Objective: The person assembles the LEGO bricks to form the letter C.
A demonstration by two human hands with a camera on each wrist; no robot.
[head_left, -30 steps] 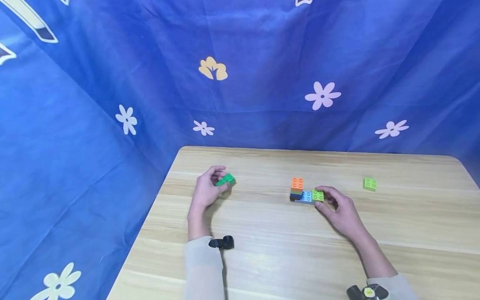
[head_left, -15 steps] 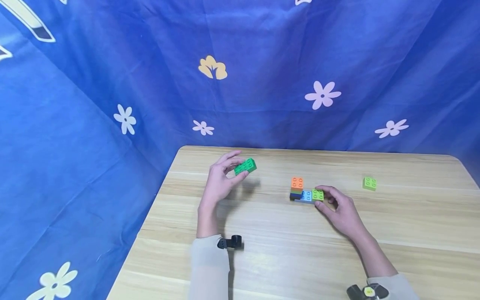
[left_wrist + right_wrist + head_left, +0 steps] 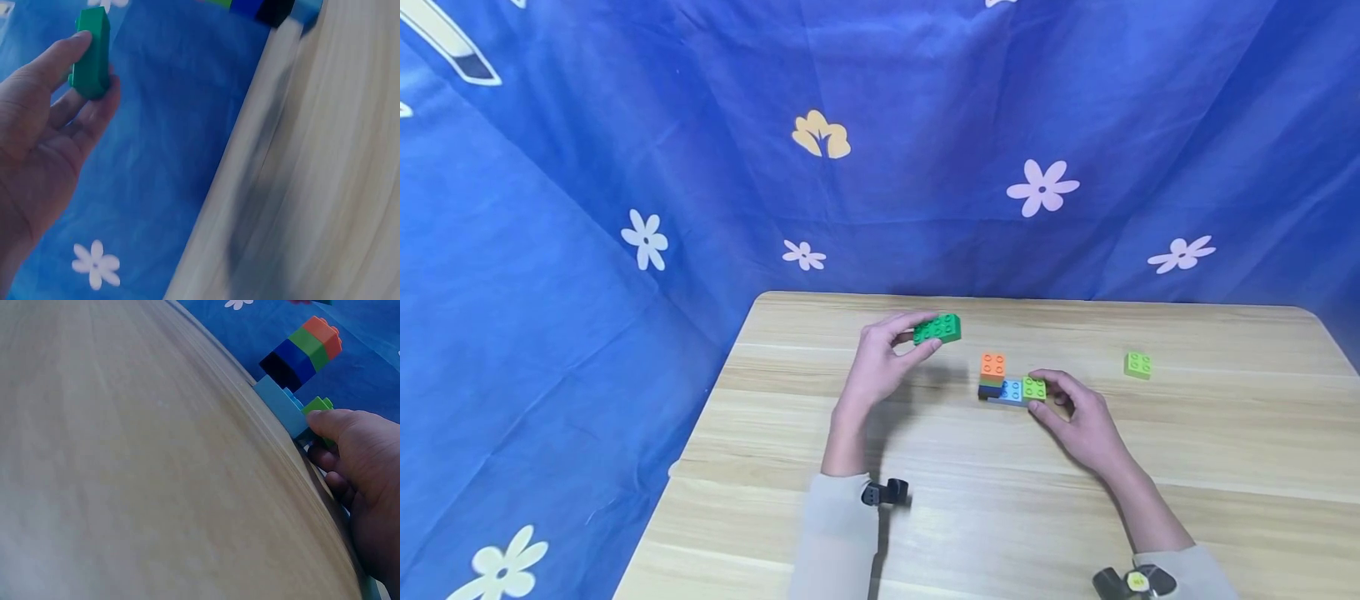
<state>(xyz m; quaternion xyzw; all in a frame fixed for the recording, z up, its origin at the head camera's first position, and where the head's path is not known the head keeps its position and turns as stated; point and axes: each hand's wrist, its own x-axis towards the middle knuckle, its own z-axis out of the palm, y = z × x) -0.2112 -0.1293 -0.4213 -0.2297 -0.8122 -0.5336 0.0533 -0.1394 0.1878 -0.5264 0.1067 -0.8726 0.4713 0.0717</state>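
At left, left hand [image 3: 880,361] pinches oblong green plastic brick [image 3: 943,330], unattached; right hand [image 3: 1082,427] pinches multicoloured plastic-brick assembly [image 3: 1011,390], seemingly part-built; square lime brick [image 3: 1138,365] loose, far right.

Left fingers [image 3: 100,115] pinch, aloft — right fingers [image 3: 324,457] pinch too, lower down.

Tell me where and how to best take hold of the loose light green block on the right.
Probably by two opposite walls of the loose block, thumb and finger coming down from above: it sits studs up on the table with nothing touching its sides. The right hand is nearer, but it pinches the end block.
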